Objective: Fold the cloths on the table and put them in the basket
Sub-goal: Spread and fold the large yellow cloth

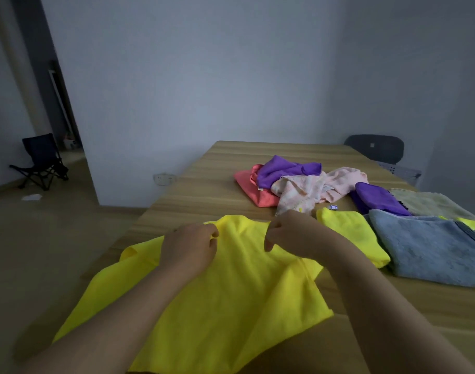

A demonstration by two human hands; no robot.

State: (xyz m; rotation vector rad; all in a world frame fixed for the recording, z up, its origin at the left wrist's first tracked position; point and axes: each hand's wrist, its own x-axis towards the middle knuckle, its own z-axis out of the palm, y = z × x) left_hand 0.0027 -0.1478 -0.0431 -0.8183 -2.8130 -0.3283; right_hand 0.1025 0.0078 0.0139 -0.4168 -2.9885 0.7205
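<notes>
A large yellow cloth (231, 287) lies spread over the near part of the wooden table (204, 190). My left hand (190, 244) pinches its far edge near the left. My right hand (290, 233) pinches the same far edge a little to the right. A second yellow cloth (349, 233) lies folded just right of my right hand. Behind my hands sits a loose heap: a coral cloth (249, 184), a purple cloth (282, 168) and a pale pink patterned cloth (301, 193). No basket is plainly in view.
A folded blue-grey towel (430, 247) lies at the right, with another purple cloth (376, 198) and a cream towel (430, 203) behind it. A dark chair (376, 148) stands past the table's far right corner. A folding chair (41, 160) stands on the floor at left.
</notes>
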